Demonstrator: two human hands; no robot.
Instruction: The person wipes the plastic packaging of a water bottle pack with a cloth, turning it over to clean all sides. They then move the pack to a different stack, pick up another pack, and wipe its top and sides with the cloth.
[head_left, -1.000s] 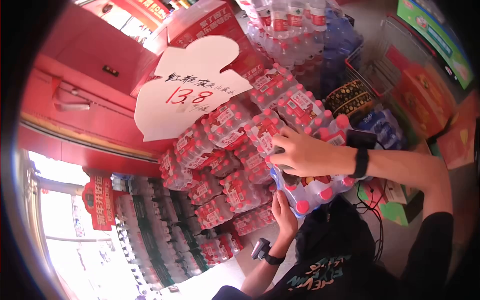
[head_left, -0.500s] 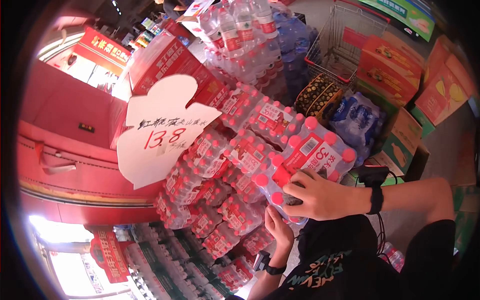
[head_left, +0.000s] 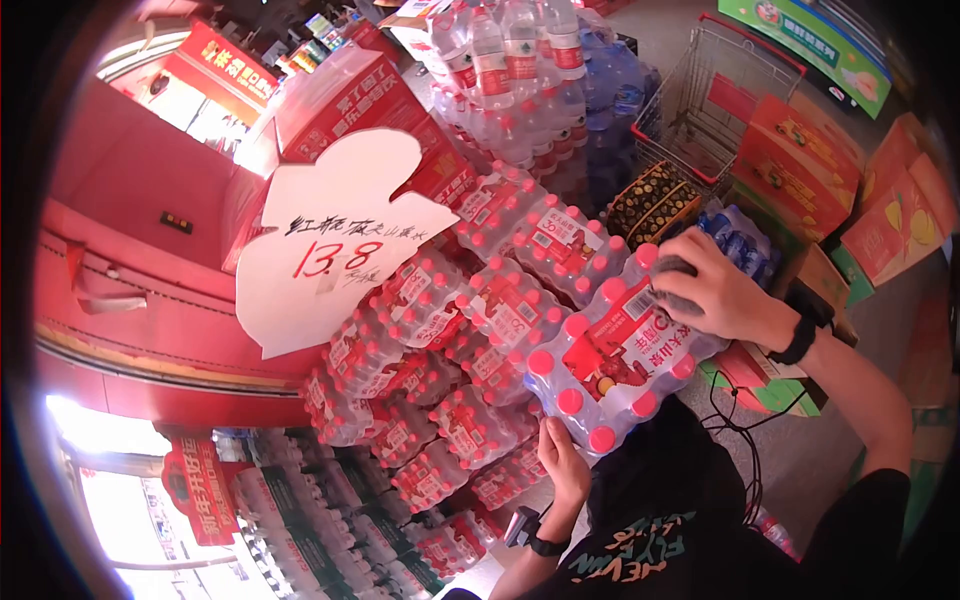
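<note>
"Where is the bottle pack (head_left: 615, 350)?"
"Beside the stacked packs (head_left: 505, 310)."
"And the pose?"
"The right hand (head_left: 718, 285) bends over it, fingers curled around a dark object (head_left: 678, 288). The left hand (head_left: 565, 466) meets its near edge; its grip one cannot tell."

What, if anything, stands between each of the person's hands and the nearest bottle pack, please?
A dark grey object, too unclear to name, seems to sit between the right hand and the top of the bottle pack. Nothing visible separates the left hand from the pack's near end.
</note>
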